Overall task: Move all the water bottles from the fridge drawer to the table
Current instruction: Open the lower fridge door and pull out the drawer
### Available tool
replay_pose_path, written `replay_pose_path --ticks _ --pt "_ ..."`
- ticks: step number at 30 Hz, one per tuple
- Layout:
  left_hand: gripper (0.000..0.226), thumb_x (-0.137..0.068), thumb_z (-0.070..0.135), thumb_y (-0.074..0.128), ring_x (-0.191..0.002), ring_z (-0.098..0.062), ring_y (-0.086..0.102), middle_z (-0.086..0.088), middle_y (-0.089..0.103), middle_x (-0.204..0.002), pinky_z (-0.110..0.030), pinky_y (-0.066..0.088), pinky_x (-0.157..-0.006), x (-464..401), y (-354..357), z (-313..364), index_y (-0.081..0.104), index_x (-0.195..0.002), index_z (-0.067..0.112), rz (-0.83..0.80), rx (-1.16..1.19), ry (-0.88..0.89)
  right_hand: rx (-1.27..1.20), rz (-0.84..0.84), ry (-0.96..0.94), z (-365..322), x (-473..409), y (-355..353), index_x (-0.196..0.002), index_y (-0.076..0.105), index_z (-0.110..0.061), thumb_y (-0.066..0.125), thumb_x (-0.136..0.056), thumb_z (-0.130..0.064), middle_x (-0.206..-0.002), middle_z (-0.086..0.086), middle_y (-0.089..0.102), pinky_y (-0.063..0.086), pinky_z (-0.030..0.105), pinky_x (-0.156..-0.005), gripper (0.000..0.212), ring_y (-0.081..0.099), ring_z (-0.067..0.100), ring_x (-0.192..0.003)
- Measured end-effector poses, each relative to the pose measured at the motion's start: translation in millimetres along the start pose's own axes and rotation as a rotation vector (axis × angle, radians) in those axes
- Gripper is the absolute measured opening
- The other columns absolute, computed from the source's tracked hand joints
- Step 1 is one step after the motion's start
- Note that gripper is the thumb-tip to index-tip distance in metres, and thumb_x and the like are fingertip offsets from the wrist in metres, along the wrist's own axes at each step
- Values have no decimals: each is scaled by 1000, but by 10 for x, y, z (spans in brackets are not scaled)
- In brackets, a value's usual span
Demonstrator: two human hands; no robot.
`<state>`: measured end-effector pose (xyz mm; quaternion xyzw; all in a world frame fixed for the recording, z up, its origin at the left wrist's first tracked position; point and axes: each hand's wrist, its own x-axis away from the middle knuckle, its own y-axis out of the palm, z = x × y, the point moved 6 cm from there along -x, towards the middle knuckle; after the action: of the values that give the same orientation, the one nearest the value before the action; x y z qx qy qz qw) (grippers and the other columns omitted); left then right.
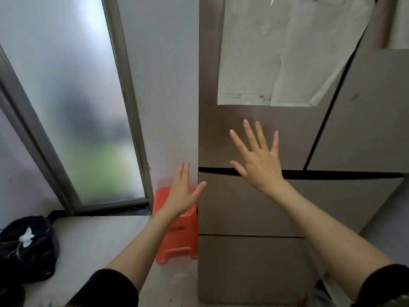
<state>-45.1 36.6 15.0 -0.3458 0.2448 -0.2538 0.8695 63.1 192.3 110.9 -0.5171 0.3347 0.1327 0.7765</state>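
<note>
From the head camera, a tall brown fridge [254,134] filled the right half of the scene, all its fronts closed. Two drawers showed below the doors: the upper drawer [243,204] just under the dark gap, and a lower drawer [247,269] nearer the floor. With both closed, no water bottles could be seen, and no table either. Two pale sheets of film [276,52] hung on the upper door.

Two hands were raised in front of the fridge, both holding nothing. The right hand [257,160] was spread with fingers straight, over the gap above the upper drawer; whether it touched the fridge could not be told. The left hand [182,193] was flat with fingers straight, at the fridge's left edge.

One orange plastic stool [177,231] stood against the fridge's left side, behind the left hand. Further left were a frosted window [88,107] and, near on the floor, one black bag [26,247].
</note>
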Motion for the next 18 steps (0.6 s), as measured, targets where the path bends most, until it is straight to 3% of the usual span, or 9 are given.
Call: replay_pose_path --ticks 4,7,11,18 --pt "78 -92 36 52 -145 -16 6 -3 4 -158 -33 11 -116 -319 185 -113 4 -149 15 -92 130 -52 58 -32 92 107 -232 328 -148 0 -31 54 -77 -64 -157 7 -10 -1 64 -108 95 -13 31 -143" --pt "69 -90 28 57 -139 -18 28 -2 28 -151 -32 25 -111 -497 272 -147 20 -146 15 -108 210 -62 100 15 89 96 -236 516 -148 -7 -30 50 -76 -67 -150 5 -34 -5 65 -107 99 -30 30 -137" --pt "37 -89 17 58 -118 -17 53 -2 59 -125 -27 40 -99 -663 283 -141 51 -126 15 -61 296 -57 100 58 65 143 -238 587 -148 -3 -30 47 -76 -70 -148 5 -36 -6 64 -107 97 -30 29 -137" --pt "26 -87 13 61 -105 -20 59 -6 64 -113 -34 47 -94 -723 316 -208 57 -113 12 -9 401 -152 107 37 87 147 -240 576 -148 -4 -32 45 -75 -71 -148 4 -37 -3 65 -108 96 -31 28 -137"
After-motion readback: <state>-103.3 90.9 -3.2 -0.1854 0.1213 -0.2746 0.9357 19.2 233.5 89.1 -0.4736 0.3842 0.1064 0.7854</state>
